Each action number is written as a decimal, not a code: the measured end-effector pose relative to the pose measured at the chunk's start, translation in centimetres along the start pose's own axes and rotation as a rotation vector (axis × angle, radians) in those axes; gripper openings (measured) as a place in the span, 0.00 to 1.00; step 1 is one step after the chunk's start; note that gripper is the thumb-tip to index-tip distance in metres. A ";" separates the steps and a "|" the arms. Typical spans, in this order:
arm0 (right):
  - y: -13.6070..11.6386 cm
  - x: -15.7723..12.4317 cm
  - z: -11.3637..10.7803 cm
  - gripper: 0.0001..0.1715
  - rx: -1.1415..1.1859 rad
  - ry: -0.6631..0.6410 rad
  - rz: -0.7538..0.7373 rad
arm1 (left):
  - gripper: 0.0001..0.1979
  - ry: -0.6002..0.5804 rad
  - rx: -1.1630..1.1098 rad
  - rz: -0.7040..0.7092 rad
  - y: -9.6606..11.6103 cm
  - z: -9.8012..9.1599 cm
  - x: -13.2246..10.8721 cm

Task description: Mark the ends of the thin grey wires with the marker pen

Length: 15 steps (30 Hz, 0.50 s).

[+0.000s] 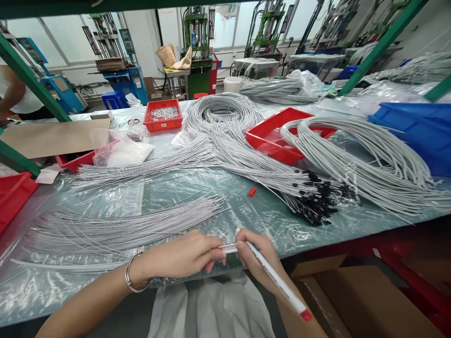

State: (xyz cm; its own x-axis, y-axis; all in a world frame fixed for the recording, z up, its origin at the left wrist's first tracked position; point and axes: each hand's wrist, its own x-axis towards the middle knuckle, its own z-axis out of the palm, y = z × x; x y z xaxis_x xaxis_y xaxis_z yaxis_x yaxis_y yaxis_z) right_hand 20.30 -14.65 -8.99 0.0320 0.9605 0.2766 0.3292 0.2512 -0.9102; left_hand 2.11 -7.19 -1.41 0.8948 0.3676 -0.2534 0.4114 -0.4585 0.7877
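My left hand, with a metal bangle at the wrist, pinches a few thin white cables near the table's front edge. Their short ends bridge the gap to my right hand. That hand grips a white marker pen with a red end, its tip pointing up and away from me. Whether the right fingers also hold the cable ends cannot be made out. Behind my left hand lies a loose bundle of thin grey-white cables. A small red pen cap rests on the plastic-covered table.
Farther back, a cable bundle ends in black connectors. A thick grey coil overlaps a red tray. A red bin holds small metal parts. Green frame posts flank the table; a blue bin stands right.
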 end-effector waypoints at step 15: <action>0.6 0.5 0.9 0.26 0.011 -0.092 0.131 | 0.16 0.158 0.145 0.004 -0.8 0.9 1.0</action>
State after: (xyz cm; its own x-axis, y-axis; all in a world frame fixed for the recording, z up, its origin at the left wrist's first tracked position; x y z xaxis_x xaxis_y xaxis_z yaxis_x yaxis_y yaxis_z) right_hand 19.70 -13.88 -9.67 -0.0125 0.9919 0.1264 0.3176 0.1238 -0.9401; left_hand 2.87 -7.22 -2.82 0.8629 0.4825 -0.1503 0.4386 -0.5674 0.6969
